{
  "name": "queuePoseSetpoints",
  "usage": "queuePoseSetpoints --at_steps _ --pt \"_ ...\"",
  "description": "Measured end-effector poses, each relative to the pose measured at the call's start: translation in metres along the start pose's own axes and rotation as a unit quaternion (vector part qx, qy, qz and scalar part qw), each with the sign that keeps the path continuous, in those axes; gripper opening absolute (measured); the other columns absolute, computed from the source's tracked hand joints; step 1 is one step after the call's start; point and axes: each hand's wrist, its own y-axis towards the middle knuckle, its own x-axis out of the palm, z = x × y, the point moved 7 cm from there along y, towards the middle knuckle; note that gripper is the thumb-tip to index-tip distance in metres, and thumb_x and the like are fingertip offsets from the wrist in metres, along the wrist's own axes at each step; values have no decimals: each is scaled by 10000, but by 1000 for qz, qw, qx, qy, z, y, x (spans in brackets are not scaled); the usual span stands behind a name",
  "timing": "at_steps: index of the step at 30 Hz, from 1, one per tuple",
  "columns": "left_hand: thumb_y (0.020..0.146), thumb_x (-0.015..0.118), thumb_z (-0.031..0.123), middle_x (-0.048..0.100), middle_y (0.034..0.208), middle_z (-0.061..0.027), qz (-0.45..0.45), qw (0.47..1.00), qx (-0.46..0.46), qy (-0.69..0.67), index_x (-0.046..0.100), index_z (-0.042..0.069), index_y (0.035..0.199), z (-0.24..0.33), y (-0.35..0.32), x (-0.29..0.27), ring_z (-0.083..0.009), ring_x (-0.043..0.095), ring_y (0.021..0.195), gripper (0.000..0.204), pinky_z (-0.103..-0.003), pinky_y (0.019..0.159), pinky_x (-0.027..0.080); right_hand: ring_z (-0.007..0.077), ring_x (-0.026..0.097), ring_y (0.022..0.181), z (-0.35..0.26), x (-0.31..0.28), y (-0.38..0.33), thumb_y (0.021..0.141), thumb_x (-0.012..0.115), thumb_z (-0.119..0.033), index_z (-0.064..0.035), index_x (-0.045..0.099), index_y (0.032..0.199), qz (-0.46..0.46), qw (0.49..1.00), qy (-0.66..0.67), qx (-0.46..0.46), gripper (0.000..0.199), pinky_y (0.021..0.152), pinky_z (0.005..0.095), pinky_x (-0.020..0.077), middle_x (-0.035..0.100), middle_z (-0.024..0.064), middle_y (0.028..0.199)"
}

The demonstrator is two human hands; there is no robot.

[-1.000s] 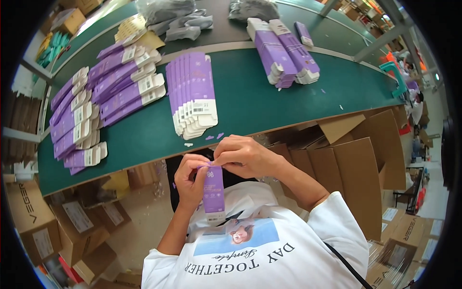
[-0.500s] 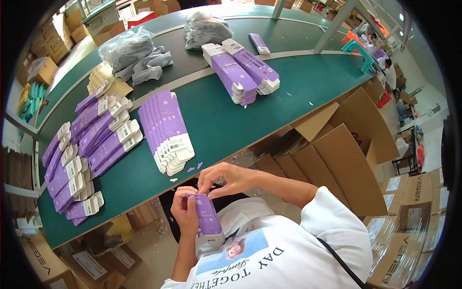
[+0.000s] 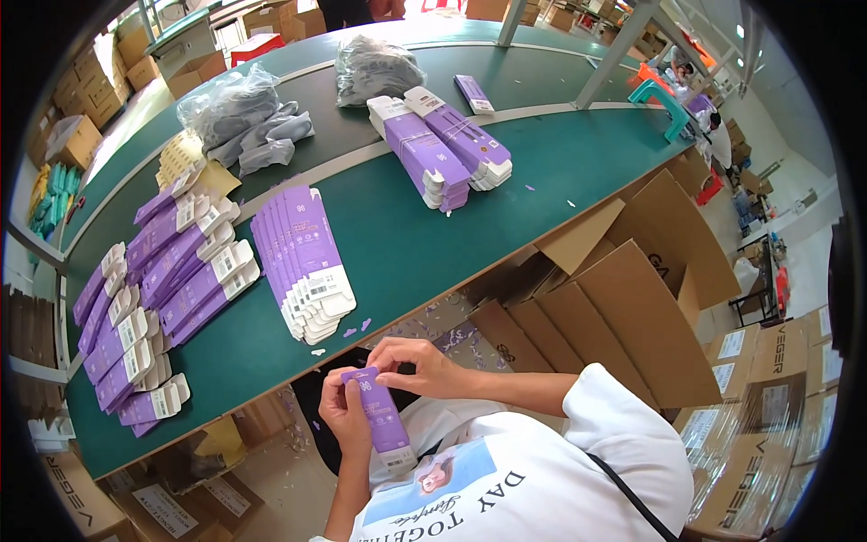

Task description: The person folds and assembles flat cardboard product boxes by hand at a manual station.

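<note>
A narrow purple carton (image 3: 383, 417) stands upright in front of my chest, below the green table's edge. My left hand (image 3: 340, 411) grips its left side. My right hand (image 3: 417, 365) pinches the flap at its top end. Just beyond my hands, a fanned row of flat purple cartons (image 3: 302, 258) lies on the green table (image 3: 506, 208). Several small purple paper scraps (image 3: 354, 329) lie by the table's near edge.
More purple cartons (image 3: 153, 289) are spread along the table's left. A stack of flat cartons (image 3: 441, 146) lies at the middle back, with grey bagged goods (image 3: 242, 119) behind. An open brown cardboard box (image 3: 623, 298) stands to my right, with other boxes on the floor.
The view has shifted, so the table sits further left and up. Both hands keep hold of the purple carton, the right still working its top flap.
</note>
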Motion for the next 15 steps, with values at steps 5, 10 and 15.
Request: queuePoseSetpoints --at_steps 5,10,15 --pt "977 559 89 645 1000 -57 30 999 3 25 611 39 1000 -10 2 -12 -121 553 802 75 -231 760 455 139 591 819 25 12 1 879 715 -60 -3 674 1023 -15 998 35 54 160 726 260 506 678 78 1044" --pt "995 540 108 645 1042 -59 151 987 50 34 610 41 1024 21 28 -47 -133 570 872 101 -245 821 467 153 601 875 -3 44 15 901 705 -59 -36 643 1177 -16 989 129 72 284 746 261 490 686 80 1047" --pt "1028 537 139 626 1002 -48 176 977 107 -52 585 57 1015 47 63 -73 -105 564 861 96 -233 805 474 160 614 855 9 32 14 895 725 -103 -41 583 1282 -50 992 17 110 417 729 274 489 697 90 1062"
